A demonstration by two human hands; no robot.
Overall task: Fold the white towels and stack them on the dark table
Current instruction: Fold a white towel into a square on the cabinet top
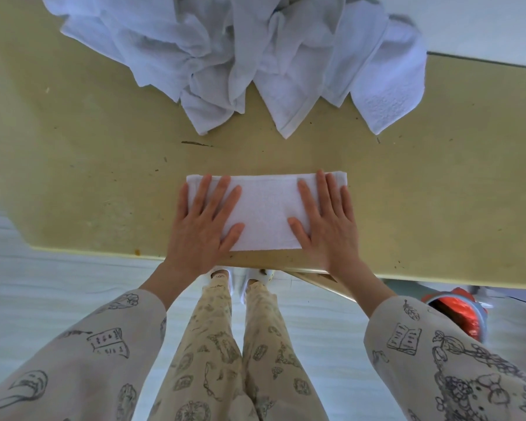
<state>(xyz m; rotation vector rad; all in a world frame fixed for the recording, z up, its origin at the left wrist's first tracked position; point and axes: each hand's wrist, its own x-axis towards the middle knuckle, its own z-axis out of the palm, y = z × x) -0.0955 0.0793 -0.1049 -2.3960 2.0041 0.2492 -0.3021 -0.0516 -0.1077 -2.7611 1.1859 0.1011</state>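
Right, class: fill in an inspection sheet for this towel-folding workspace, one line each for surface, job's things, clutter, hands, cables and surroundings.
Surface: yellowish table, scuffed and speckled with marks; no dark table in view.
Job's things: one folded towel flat near the front edge; pile of unfolded white towels at the far side.
Clutter: small specks and a dark streak on the tabletop.
Hands: left hand and right hand press flat on the folded towel's ends, fingers straight.
Cables: nothing seen.
Surroundings: pale floor; red object under the table at right.
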